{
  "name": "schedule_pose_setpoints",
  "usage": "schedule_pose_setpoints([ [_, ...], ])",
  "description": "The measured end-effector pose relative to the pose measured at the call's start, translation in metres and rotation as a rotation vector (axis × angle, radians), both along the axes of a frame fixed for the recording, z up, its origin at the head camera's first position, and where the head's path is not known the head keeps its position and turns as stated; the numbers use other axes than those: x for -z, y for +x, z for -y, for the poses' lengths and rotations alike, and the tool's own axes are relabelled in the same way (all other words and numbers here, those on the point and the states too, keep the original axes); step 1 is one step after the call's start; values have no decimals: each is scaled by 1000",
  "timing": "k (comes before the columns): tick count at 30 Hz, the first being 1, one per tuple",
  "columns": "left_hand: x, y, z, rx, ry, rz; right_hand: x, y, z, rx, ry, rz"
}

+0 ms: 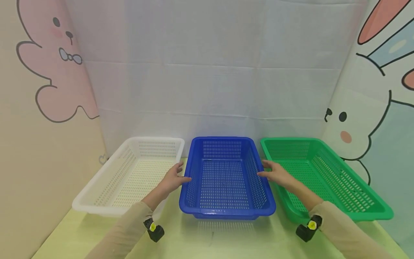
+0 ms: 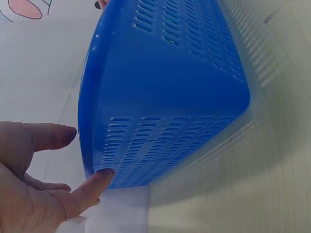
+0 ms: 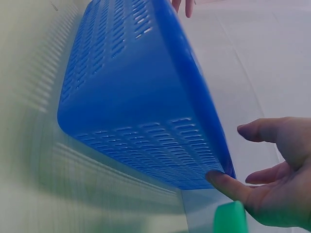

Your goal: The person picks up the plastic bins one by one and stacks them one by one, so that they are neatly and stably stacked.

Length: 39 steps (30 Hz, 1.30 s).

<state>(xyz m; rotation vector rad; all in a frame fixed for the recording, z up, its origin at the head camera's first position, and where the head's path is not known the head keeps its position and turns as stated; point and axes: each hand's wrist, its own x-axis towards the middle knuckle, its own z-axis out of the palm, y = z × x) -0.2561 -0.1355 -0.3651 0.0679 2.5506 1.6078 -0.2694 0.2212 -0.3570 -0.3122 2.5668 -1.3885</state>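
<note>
- Right now my left hand [image 1: 173,178] and my right hand [image 1: 275,173] sit on either long side of a blue perforated plastic basket [image 1: 224,178], which lies directly between them.
- My left hand's fingers are spread and relaxed; in the left wrist view a fingertip [image 2: 99,177] touches the basket's outer wall low down, with the thumb apart from the rim. It grips nothing.
- My right hand is likewise spread, fingers straight. In the right wrist view one fingertip [image 3: 221,178] meets the basket's near corner just under the rim, and the thumb hovers clear.
- As I judge it, the basket is only being contacted: both hands touch its sides, no fingers curl round the rim, and it appears to rest flat on the pale yellow-green tabletop [image 1: 210,241]. Any lifting or shifting is not yet done.
- The basket is rectangular, open side up, empty. Its long axis runs away from me toward the white cloth backdrop [image 1: 210,72], its short end facing my body.
- Just outside my left hand lies a white perforated plastic basket [image 1: 129,176], also empty.
- Just outside my right hand, partly beneath my forearm, lies a green perforated plastic basket [image 1: 326,176], angled outward.
</note>
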Motion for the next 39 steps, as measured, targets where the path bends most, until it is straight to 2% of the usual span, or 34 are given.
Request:
schedule_pose_setpoints([
  [13, 6, -4, -3, 45, -26, 11, 3, -3, -4, -24, 7, 35],
  [25, 3, -6, -3, 38, 3, 36, -2, -2, -6, -36, -40, 84],
  [32, 2, -11, -1, 25, 10, 48, -3, -2, -6, 23, -84, 128],
  [39, 0, -14, 2, -1, 43, 84, 1, -5, -8, 113, -188, 194],
])
